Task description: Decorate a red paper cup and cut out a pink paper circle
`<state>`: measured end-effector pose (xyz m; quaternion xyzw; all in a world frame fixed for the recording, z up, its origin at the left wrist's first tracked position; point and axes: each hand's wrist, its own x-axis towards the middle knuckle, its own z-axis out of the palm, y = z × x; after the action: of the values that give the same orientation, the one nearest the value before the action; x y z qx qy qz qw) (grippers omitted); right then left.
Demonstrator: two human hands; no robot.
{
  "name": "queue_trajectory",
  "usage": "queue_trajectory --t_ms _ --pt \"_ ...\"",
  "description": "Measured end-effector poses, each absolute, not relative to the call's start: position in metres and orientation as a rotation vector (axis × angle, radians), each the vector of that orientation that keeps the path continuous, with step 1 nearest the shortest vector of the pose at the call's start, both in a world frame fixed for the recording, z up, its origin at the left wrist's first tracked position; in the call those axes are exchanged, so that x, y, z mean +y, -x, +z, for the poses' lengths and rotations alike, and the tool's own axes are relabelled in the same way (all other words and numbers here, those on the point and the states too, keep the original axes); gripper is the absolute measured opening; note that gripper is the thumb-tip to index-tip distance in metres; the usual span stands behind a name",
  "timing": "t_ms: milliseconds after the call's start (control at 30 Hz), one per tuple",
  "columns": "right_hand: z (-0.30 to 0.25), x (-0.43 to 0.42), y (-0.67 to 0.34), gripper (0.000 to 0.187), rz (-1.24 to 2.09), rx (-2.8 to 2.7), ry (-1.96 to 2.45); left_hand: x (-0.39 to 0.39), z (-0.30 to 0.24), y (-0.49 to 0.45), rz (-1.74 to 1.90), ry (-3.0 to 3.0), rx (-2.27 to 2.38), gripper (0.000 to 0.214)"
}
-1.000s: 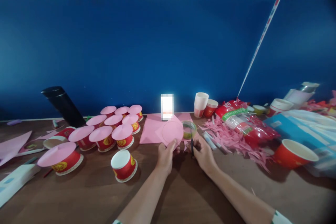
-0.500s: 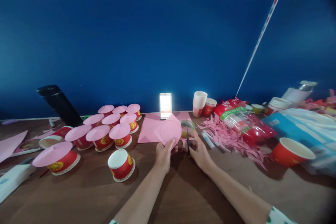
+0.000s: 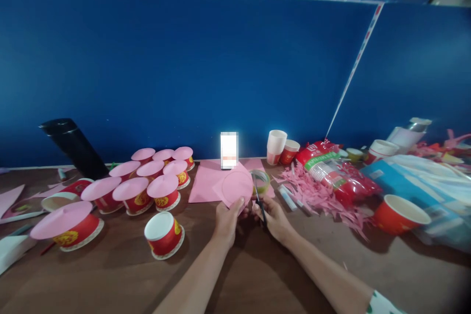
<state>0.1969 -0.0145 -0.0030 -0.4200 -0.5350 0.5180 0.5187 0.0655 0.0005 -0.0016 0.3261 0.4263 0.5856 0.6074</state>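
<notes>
A pink paper circle (image 3: 237, 187) is pinched in my left hand (image 3: 227, 220), the thumb lying over its lower edge. My right hand (image 3: 275, 218) is closed around the dark handles of a pair of scissors (image 3: 262, 213), whose blades point away from me, to the right of the circle. Behind the blades lies a roll of tape (image 3: 262, 181). Beneath the circle and beyond it are pink paper sheets (image 3: 206, 181). Nearest my left forearm stands a red paper cup (image 3: 164, 236) on a scalloped white base, without a pink top.
Several red cups with pink cone tops (image 3: 132, 189) stand to the left, before a black flask (image 3: 73, 149). On the right are pink paper scraps (image 3: 312, 186), a red package of cups (image 3: 336, 169), an orange-red cup (image 3: 399, 215) and a glue stick (image 3: 287, 197). A blue partition (image 3: 221, 59) rises behind.
The scissors have tilted, their tips swinging left toward the paper circle. Both hands keep their holds. The whole view has shifted slightly.
</notes>
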Motion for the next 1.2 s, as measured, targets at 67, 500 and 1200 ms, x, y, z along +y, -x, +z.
queue_trajectory --t_ms 67,500,1200 --pt "-0.0024 -0.0145 -0.1969 0.037 1.248 -1.276 1.022 0.0006 -0.0034 -0.0659 1.357 -0.757 0.999 0.034" --pt "-0.0047 -0.0149 -0.196 0.029 1.23 -1.389 0.919 -0.0044 0.0032 -0.0687 1.353 -0.802 0.96 0.033" --pt "-0.0071 -0.0123 -0.1951 0.032 1.193 -1.404 0.929 -0.0025 -0.0037 -0.0691 1.366 -0.879 0.968 0.03"
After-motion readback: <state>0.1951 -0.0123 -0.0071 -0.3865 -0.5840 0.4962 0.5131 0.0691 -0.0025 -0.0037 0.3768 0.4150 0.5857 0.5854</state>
